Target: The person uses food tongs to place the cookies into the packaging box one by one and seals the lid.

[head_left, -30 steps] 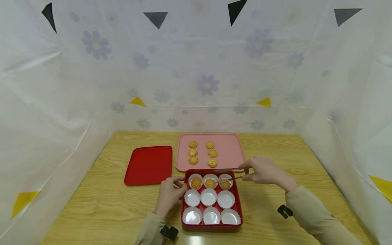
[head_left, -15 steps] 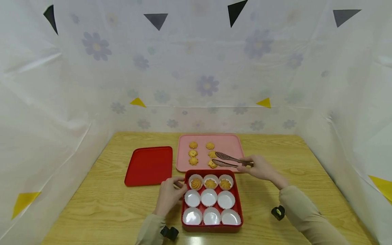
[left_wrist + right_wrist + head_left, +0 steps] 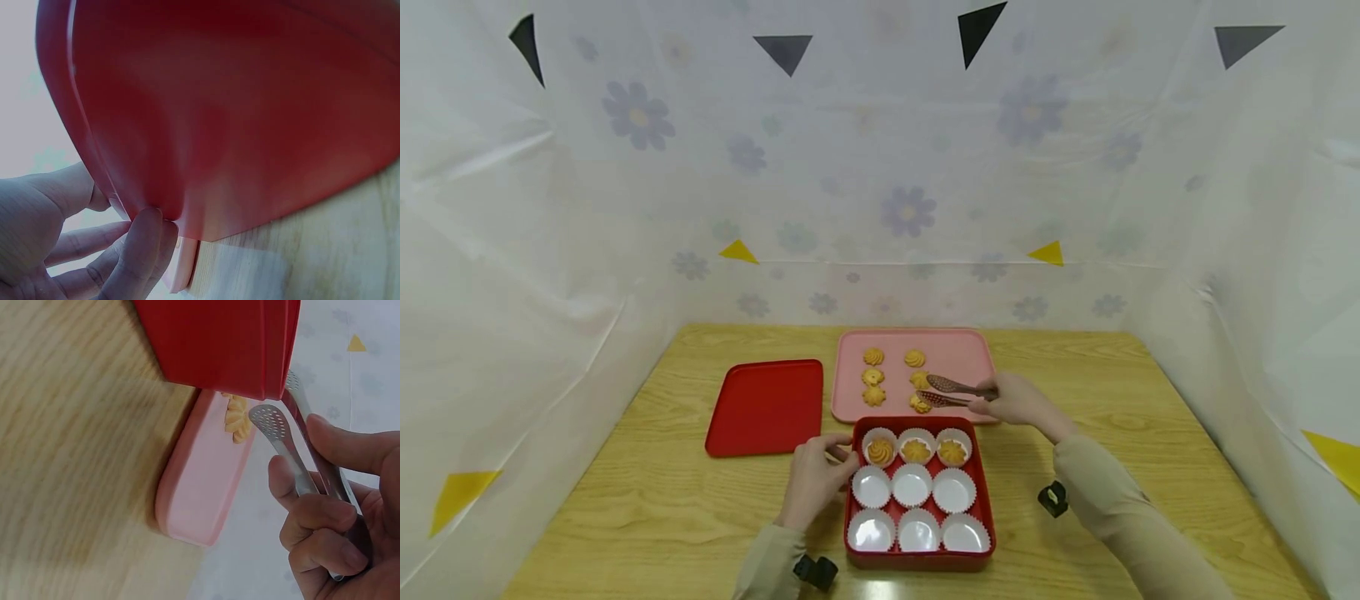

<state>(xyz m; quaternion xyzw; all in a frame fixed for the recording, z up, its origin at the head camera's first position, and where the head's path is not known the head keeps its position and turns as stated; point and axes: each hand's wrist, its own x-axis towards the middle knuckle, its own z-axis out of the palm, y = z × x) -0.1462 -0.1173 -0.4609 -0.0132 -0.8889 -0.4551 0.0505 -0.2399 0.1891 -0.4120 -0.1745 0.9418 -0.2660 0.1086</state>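
In the red box (image 3: 917, 561), three far-edge cups (image 3: 917, 434) are filled; six aren't. Tongs (image 3: 953, 386) are held by the right hand (image 3: 1018, 400); the box, by the left hand (image 3: 816, 477).

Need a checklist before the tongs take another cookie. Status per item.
1. Right hand gripping the tongs: ok.
2. Tongs spread, nothing clamped between them: ok.
3. Tips lined up on one cookie: cannot tell; they overlap cookies in the head view, depth unclear.
4. Left hand touching the red box: ok.
5. Free paper cups: ok, six.
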